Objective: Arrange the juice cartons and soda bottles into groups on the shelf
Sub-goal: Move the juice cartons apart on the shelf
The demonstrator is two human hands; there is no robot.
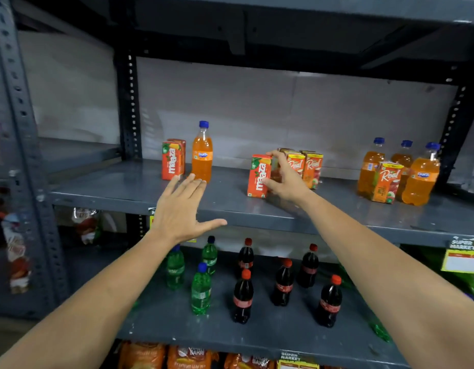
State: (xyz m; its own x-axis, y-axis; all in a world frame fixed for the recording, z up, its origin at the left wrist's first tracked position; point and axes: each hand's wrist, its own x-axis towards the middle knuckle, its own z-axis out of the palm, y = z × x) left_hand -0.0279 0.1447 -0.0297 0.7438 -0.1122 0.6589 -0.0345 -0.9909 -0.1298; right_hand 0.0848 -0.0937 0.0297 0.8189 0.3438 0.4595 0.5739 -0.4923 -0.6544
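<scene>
The right hand (285, 179) is grasping an upright Maaza carton (259, 176) near the middle of the grey shelf (129, 189), fingers over its top corner and thumb against its lower side; just behind and touching the hand stands a cluster of Real cartons (309, 166), set further back toward the rear of the shelf; the left hand (181, 211) hangs spread and released over the front edge, holding nothing, its fingertips just short of a Fanta bottle (202, 153); that bottle stands upright beside a pair of Maaza cartons (173, 163) toward the left end of the shelf; near the right end three more Fanta bottles (402, 170) are grouped, with a single Real carton (385, 182) upright in front of them; on the lower shelf (161, 315) stand green bottles (201, 290) at the left and cola bottles (283, 283) with red caps at the right, spaced apart.
</scene>
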